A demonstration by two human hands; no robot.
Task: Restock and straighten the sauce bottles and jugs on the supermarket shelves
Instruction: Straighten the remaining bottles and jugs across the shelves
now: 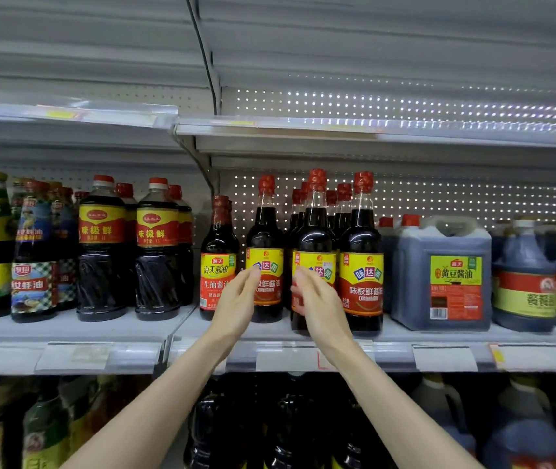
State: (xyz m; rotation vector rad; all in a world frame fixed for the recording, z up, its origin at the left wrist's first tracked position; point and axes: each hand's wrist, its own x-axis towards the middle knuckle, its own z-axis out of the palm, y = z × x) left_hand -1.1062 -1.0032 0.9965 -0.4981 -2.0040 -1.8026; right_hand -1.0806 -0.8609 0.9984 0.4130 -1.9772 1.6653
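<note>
Grey shelf [303, 336] carries upright sauce bottles [361, 252] and jugs [442, 275].

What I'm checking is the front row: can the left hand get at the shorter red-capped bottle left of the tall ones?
Probably yes. The left hand is open right beside the shorter bottle, which stands at the front of the shelf with nothing else before it.
</note>
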